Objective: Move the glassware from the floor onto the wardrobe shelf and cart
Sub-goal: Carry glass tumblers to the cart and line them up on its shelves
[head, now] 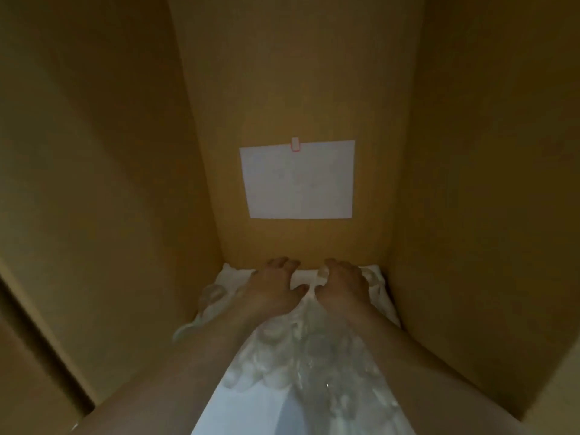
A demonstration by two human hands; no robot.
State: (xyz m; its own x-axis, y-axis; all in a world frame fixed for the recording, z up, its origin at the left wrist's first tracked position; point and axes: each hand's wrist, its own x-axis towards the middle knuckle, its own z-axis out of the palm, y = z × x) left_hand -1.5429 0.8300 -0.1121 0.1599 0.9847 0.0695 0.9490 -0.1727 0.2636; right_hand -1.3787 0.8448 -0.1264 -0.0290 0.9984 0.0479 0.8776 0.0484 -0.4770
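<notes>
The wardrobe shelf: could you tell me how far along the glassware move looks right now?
Done: many clear glasses already crowd the white-lined wardrobe shelf. In hand: the left hand and right hand reach to the back row, apparently setting glasses down; blur hides the grip. Left: unknown, since floor and cart are out of view.

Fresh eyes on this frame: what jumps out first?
The white paper, held by a small clip on the wardrobe's back wall, stands out against the brown. Below it, the left hand and right hand reach side by side to the back of the shelf. Blurry clear glasses crowd the white shelf around and between the arms.
</notes>
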